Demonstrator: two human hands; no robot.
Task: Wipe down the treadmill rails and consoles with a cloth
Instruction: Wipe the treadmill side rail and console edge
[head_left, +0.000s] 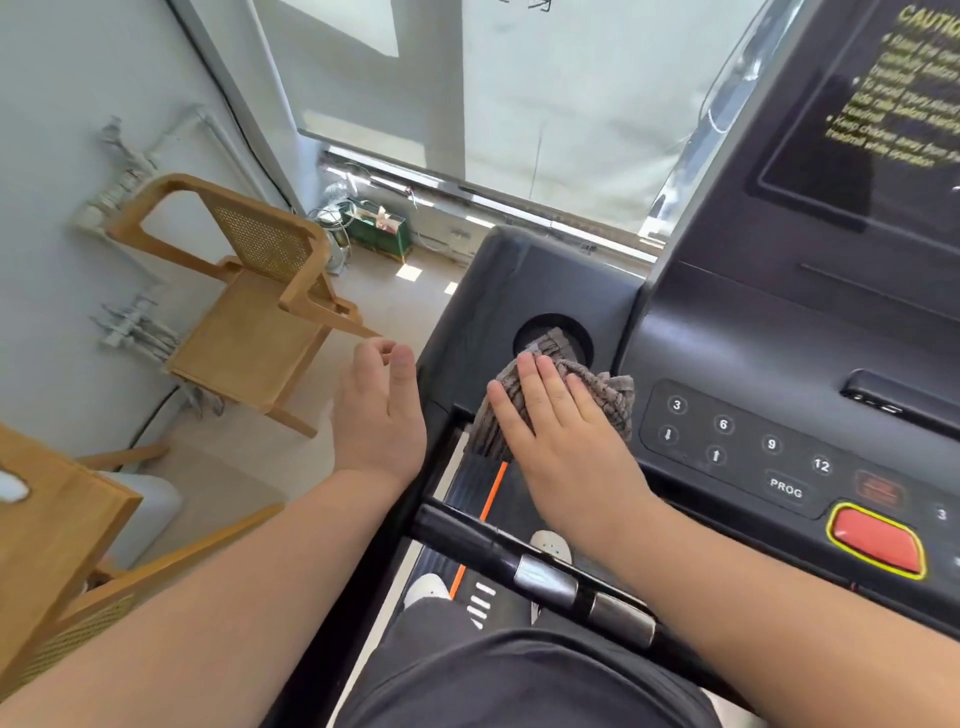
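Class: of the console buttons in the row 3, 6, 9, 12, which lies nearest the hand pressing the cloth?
The 3 button, at the row's left end beside the cloth under the right hand; 6, 9 and 12 lie farther right.

Cloth (605, 397) at frame centre on the console (753, 332), overlapping the cup holder (537, 332) — right hand (566, 441) on top; left hand (382, 415) just left; chair (249, 312) further left.
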